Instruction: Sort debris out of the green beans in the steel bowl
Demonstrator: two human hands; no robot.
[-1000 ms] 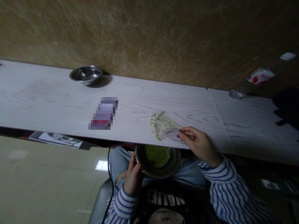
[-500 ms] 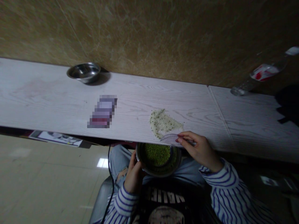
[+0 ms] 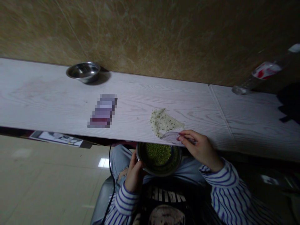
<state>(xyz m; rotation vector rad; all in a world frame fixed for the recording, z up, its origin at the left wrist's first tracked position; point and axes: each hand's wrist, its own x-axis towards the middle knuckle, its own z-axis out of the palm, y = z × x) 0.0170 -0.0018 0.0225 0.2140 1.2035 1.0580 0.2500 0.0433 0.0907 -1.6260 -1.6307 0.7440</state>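
My left hand (image 3: pixel 134 174) is closed on the left rim of a metal bowl (image 3: pixel 176 164), held over my lap just under the table's front edge. Green mung beans (image 3: pixel 158 153) cover much of the bowl's bottom. Between thumb and fingers, my right hand (image 3: pixel 201 148) pinches a clear plastic protractor (image 3: pixel 170 137), its curved edge turned toward the wall. The protractor lies at the table edge, against the near side of a spread pile of white rice-like grains (image 3: pixel 165 122) mixed with green beans.
A small steel bowl (image 3: pixel 83 72) stands near the wall at the back left. A blurred-out flat phone-like object (image 3: pixel 103 111) lies left of the pile. On the right are a plastic bottle (image 3: pixel 264 71) and a dark object (image 3: pixel 290 101). A black cable (image 3: pixel 114 184) hangs beside my leg.
Almost nothing differs. The view has shifted very slightly; both hands, the protractor, the bowl and the pile keep nearly the same places.
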